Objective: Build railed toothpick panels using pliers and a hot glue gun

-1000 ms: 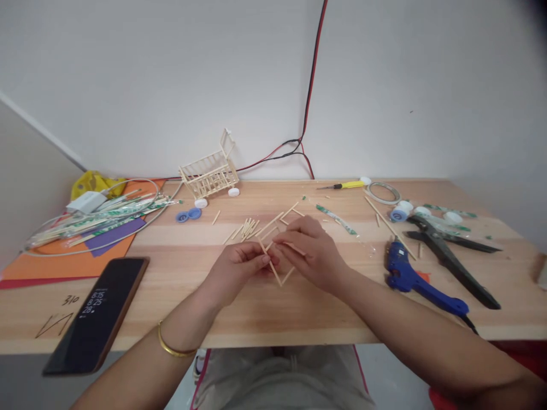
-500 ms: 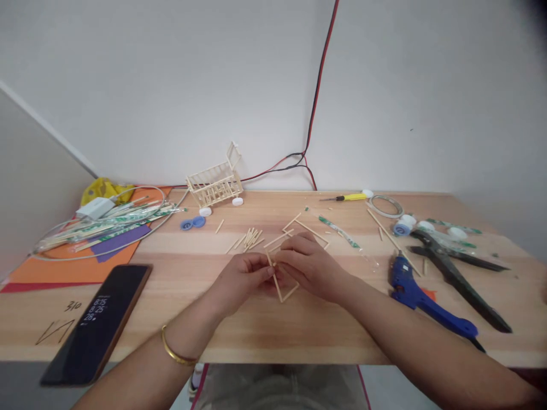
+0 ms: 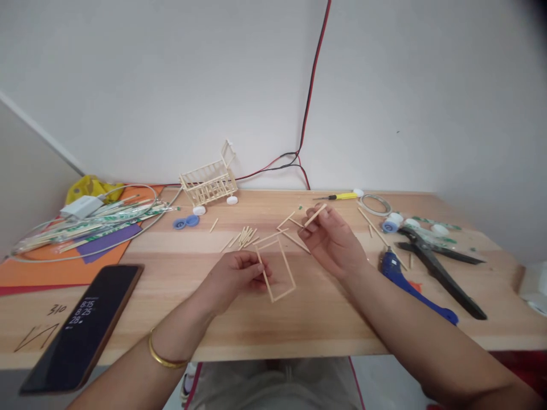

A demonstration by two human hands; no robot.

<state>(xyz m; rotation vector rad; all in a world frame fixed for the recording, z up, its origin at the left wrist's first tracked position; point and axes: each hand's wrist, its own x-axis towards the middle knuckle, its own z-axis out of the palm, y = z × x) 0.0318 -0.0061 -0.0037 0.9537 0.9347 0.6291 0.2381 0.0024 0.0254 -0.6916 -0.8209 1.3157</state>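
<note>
My left hand (image 3: 241, 274) pinches the left side of a rectangular frame of thin wooden sticks (image 3: 288, 266), which is held tilted just above the table. To its right, my right hand (image 3: 333, 239) is raised with the palm turned partly up, holding a short wooden stick (image 3: 315, 216) between thumb and fingers. Behind my right hand lie joined wooden sticks (image 3: 287, 221), partly hidden by the fingers. A small pile of short sticks (image 3: 247, 236) rests beyond my left hand.
A stick-built cart (image 3: 209, 183) with bottle-cap wheels stands at the back. On the right are a blue glue gun (image 3: 397, 276), black-handled cutters (image 3: 444, 273), a tape roll (image 3: 375, 205) and a yellow-handled tool (image 3: 342, 196). A phone (image 3: 85, 324) and wrapped sticks (image 3: 106, 222) lie left.
My right hand has moved away from the frame, up and to the right, with a short stick in its fingers. My left hand keeps hold of the frame. The view has shifted slightly.
</note>
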